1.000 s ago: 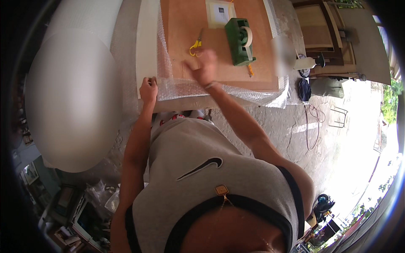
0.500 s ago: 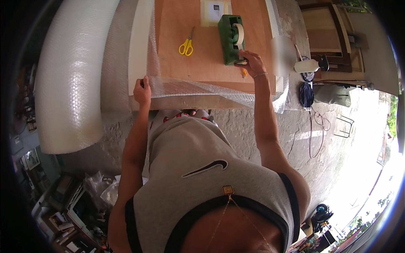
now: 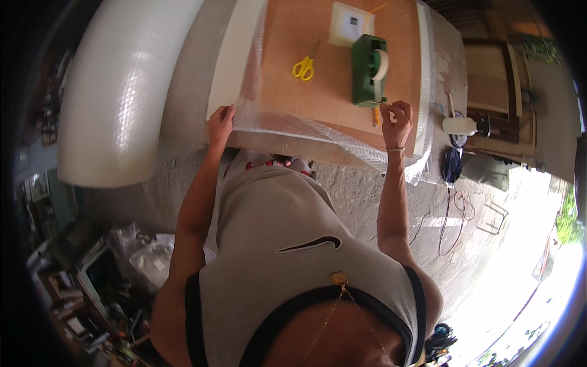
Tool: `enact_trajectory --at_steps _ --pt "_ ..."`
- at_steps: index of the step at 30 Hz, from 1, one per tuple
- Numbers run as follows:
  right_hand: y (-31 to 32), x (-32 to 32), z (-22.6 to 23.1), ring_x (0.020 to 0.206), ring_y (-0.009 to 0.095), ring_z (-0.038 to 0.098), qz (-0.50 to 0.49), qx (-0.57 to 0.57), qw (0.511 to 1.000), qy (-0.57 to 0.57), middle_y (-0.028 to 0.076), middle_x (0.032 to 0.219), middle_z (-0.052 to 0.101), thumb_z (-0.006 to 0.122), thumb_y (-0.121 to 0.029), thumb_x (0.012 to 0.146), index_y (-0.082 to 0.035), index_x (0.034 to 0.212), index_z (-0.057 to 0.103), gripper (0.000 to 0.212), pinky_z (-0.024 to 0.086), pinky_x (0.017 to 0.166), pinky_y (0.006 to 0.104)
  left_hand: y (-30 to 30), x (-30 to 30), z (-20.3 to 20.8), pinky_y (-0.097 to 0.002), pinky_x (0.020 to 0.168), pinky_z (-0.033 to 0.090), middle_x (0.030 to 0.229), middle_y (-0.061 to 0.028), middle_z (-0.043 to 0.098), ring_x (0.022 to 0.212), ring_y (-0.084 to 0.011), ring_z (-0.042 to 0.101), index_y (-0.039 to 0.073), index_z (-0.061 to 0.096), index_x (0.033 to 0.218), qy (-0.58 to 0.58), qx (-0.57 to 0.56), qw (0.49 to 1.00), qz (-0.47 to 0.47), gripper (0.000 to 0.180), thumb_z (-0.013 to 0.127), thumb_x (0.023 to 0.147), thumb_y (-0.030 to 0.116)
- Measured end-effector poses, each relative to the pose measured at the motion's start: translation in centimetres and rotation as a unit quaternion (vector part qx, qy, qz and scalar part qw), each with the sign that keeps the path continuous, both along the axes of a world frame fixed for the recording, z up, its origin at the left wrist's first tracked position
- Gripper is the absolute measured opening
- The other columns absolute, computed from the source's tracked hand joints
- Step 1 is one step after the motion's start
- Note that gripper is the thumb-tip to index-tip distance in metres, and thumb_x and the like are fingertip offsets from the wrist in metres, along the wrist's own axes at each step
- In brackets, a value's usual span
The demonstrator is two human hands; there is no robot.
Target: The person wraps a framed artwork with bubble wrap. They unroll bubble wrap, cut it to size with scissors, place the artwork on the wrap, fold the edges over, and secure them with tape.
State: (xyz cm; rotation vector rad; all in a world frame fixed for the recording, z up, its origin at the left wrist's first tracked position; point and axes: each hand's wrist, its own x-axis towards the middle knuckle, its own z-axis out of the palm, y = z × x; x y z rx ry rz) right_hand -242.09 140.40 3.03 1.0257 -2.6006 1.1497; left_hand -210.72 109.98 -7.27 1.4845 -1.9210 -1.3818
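- Head view: we see a flat brown cardboard panel (image 3: 330, 79) lying on a white board (image 3: 235, 55), with a sheet of bubble wrap (image 3: 293, 125) folded over the panel's near edge.
- Our left hand (image 3: 220, 122) sits at the near left corner of the panel. Its fingers are curled and pressed down on the bubble wrap, holding the sheet against the white board's near edge.
- Our right hand (image 3: 396, 122) sits at the near right corner of the panel, touching the near end of the green tape dispenser (image 3: 369, 70). Its fingertips are drawn together in a pinch; we cannot tell what is between them.
- The green tape dispenser stands on the panel toward its right edge, lengthwise from far to near.
- A small orange tool (image 3: 376, 116) lies just beside the dispenser's near end, next to the right hand.
- Yellow-handled scissors (image 3: 304, 66) lie near the middle of the panel, left of the dispenser and well apart from both hands.
- A white label (image 3: 351, 23) is stuck at the panel's far edge.
- A large roll of bubble wrap (image 3: 122, 92) lies beyond the board's left edge.
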Motion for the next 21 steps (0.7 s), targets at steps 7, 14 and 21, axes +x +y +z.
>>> enact_trajectory --at_steps 7,14,21 --pt "-16.1 12.6 -2.9 0.112 0.028 0.051 0.403 -0.057 0.903 -0.137 0.010 0.109 0.059 0.071 -0.009 0.074 -0.005 0.087 0.068 0.013 0.041 0.094 0.0397 0.7 3.6 0.9 -0.0198 0.047 0.042 0.078 0.0008 0.062 0.063 -0.0047 0.055 0.004 0.064 0.099 0.092 0.170 0.981 0.033 0.027 0.056 0.091 0.029" --pt "-25.5 15.3 -7.4 0.130 0.028 0.037 0.511 0.177 0.840 -0.038 -0.002 0.116 0.058 0.072 -0.028 0.075 -0.018 0.087 0.071 0.015 0.006 0.110 0.0585 -2.1 4.8 0.4 -0.0227 0.056 0.046 0.083 -0.0013 0.062 0.073 -0.0078 0.058 0.004 0.061 0.107 0.199 0.081 0.970 -0.115 0.028 0.065 0.086 0.021" --pt "-26.7 15.0 -7.2 0.133 0.023 0.032 0.490 0.263 0.831 0.014 -0.004 0.118 0.055 0.071 -0.040 0.071 -0.030 0.084 0.073 0.016 -0.002 0.111 0.0585 -3.9 3.8 1.2 -0.0271 0.056 0.049 0.078 -0.0060 0.066 0.063 -0.0131 0.063 0.004 0.065 0.099 0.086 -0.045 0.968 -0.230 0.027 0.069 0.082 0.024"
